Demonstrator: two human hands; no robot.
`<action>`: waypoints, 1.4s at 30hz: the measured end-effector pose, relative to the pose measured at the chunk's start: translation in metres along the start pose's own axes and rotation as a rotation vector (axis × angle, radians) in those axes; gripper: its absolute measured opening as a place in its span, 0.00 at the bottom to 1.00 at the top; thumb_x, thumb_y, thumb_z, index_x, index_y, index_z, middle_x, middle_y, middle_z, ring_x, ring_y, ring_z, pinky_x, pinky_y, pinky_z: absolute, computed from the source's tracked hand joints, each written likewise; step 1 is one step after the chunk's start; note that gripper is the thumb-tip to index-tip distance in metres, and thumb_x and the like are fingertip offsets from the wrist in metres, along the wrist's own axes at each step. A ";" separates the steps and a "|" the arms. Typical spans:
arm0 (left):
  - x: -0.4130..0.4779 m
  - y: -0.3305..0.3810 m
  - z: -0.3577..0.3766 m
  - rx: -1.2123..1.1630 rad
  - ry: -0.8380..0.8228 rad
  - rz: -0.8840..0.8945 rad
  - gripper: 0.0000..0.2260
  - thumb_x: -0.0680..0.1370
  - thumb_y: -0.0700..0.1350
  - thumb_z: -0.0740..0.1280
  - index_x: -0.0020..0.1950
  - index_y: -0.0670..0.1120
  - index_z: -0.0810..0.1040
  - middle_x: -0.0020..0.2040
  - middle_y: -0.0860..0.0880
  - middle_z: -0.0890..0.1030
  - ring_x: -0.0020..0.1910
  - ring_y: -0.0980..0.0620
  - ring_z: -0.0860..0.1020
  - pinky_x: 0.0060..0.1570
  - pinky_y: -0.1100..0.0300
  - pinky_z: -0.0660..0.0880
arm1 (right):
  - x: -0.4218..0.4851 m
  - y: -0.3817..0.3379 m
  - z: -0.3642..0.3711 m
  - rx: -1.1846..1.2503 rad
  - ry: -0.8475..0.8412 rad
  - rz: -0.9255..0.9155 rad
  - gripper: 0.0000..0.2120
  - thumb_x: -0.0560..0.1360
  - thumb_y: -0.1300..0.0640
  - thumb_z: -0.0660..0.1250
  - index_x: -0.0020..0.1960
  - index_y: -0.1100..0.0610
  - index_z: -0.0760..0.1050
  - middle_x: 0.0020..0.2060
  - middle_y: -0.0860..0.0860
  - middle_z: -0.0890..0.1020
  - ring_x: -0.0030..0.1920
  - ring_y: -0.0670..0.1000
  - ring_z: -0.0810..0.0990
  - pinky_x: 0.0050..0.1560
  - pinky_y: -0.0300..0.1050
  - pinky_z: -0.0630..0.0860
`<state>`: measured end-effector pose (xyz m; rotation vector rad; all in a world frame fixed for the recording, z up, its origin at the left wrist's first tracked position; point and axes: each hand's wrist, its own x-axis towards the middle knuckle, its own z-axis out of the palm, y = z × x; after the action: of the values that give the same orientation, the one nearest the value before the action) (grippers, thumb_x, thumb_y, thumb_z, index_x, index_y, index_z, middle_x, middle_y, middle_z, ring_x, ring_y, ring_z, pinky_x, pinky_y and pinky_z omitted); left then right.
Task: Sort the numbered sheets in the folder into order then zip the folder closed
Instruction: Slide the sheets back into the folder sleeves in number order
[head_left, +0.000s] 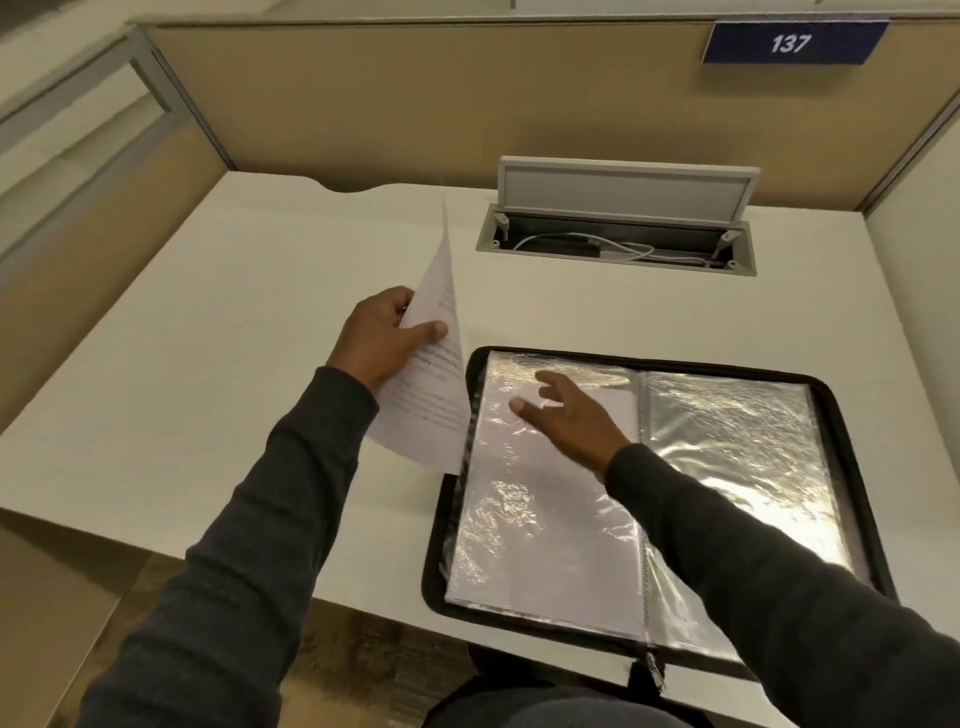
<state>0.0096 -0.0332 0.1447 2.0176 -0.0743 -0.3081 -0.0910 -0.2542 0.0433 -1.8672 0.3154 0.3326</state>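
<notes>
A black zip folder (862, 467) lies open on the desk at the right, showing shiny clear plastic sleeves on both sides of its spine. My left hand (382, 338) grips a printed white sheet (434, 374) just left of the folder, held up on edge and tilted. My right hand (566, 410) hovers with spread fingers over the left-hand sleeve page (535, 509), which has white paper inside. Whether it touches the plastic I cannot tell. The zip pull (655, 670) hangs at the folder's near edge.
The white desk (234, 364) is walled by tan cubicle partitions. An open cable hatch (618, 244) with its lid raised sits behind the folder. A blue sign reading 137 (792, 41) hangs on the back partition. The desk's near edge runs below my forearms.
</notes>
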 end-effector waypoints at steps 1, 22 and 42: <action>-0.006 0.014 0.012 -0.062 -0.049 0.016 0.11 0.72 0.47 0.75 0.52 0.47 0.80 0.49 0.46 0.85 0.49 0.44 0.83 0.54 0.42 0.79 | 0.000 -0.002 -0.010 0.119 0.009 0.032 0.40 0.71 0.32 0.70 0.77 0.48 0.63 0.72 0.51 0.72 0.67 0.54 0.75 0.65 0.50 0.74; 0.023 0.017 0.268 0.184 -0.329 -0.101 0.03 0.78 0.40 0.67 0.46 0.43 0.80 0.40 0.49 0.81 0.38 0.49 0.79 0.38 0.60 0.74 | -0.036 0.112 -0.266 0.329 0.515 0.149 0.15 0.76 0.56 0.74 0.61 0.59 0.81 0.54 0.57 0.85 0.53 0.60 0.84 0.59 0.55 0.80; 0.050 0.007 0.376 0.930 -0.264 0.478 0.06 0.76 0.50 0.68 0.50 0.49 0.77 0.51 0.50 0.75 0.52 0.48 0.72 0.53 0.54 0.64 | -0.022 0.058 -0.365 0.513 0.760 -0.244 0.08 0.79 0.54 0.69 0.58 0.50 0.77 0.52 0.46 0.85 0.49 0.48 0.86 0.48 0.44 0.83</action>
<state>-0.0353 -0.3740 -0.0163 2.7510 -1.0070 -0.2473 -0.1065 -0.6179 0.1121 -1.4286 0.6092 -0.5975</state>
